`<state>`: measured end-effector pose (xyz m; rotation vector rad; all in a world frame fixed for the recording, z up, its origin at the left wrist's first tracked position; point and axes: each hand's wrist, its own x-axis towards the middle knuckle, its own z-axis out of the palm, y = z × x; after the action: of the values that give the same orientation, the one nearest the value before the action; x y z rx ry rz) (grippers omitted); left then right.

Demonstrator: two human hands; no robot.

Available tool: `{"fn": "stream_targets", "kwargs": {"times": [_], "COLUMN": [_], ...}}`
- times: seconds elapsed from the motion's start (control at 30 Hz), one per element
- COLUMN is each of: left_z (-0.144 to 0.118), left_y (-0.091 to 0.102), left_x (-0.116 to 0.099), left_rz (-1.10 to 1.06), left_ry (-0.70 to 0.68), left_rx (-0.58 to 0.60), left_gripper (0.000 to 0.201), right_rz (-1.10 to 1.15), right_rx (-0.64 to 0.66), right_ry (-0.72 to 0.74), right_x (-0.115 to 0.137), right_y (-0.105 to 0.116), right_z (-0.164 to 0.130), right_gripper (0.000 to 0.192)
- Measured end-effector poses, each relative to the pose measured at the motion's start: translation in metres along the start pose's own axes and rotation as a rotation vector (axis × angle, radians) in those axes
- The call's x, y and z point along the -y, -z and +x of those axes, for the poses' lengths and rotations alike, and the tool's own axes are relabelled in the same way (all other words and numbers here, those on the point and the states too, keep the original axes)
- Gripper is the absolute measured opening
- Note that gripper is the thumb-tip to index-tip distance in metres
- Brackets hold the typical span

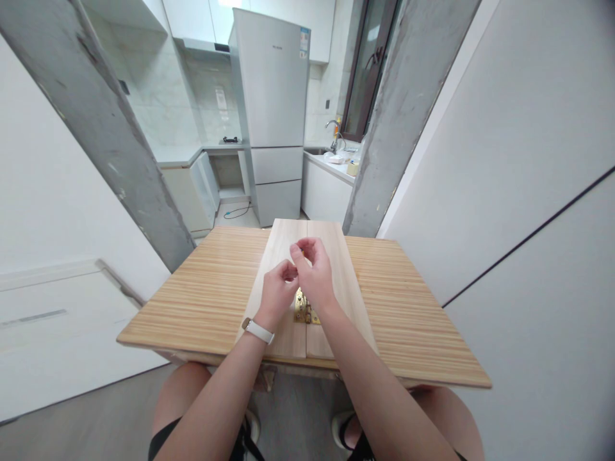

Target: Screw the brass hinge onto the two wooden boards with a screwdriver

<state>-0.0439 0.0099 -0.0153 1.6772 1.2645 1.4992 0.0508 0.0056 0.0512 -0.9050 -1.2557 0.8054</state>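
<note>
The hinge (300,311) is brassy gold, the wooden boards (332,251) pale beige, the tabletop (206,282) striped honey and tan, the watch strap (260,331) white, the refrigerator (271,89) silver-grey.

Hinge (300,311) across boards (281,243) on table (192,288)

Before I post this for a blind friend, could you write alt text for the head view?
A person's left hand and right hand are close together above a gold-coloured hinge on two pale boards lying side by side on a wooden table; whether they hold anything cannot be made out. Beyond the table stands a fridge.
</note>
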Motion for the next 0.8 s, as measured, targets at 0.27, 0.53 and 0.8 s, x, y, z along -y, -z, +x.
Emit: {"fn": "stream_targets", "kwargs": {"times": [0.27, 0.53, 0.8], "left_z": [0.001, 0.006, 0.011], "left_y": [0.004, 0.013, 0.01], "left_x": [-0.008, -0.003, 0.013], "left_rz": [0.313, -0.141, -0.176], "left_ry": [-0.04, 0.001, 0.006], "left_rx": [-0.002, 0.255, 0.304], "left_gripper": [0.028, 0.019, 0.023], "right_rz": [-0.145, -0.038, 0.116], "right_rx": [-0.119, 0.241, 0.748], "right_ry": [-0.049, -0.18, -0.285], "right_x": [0.008, -0.012, -0.006], "right_y": [-0.025, -0.004, 0.015], "right_z": [-0.013, 0.035, 0.058], "right_gripper": [0.036, 0.062, 0.065]}}
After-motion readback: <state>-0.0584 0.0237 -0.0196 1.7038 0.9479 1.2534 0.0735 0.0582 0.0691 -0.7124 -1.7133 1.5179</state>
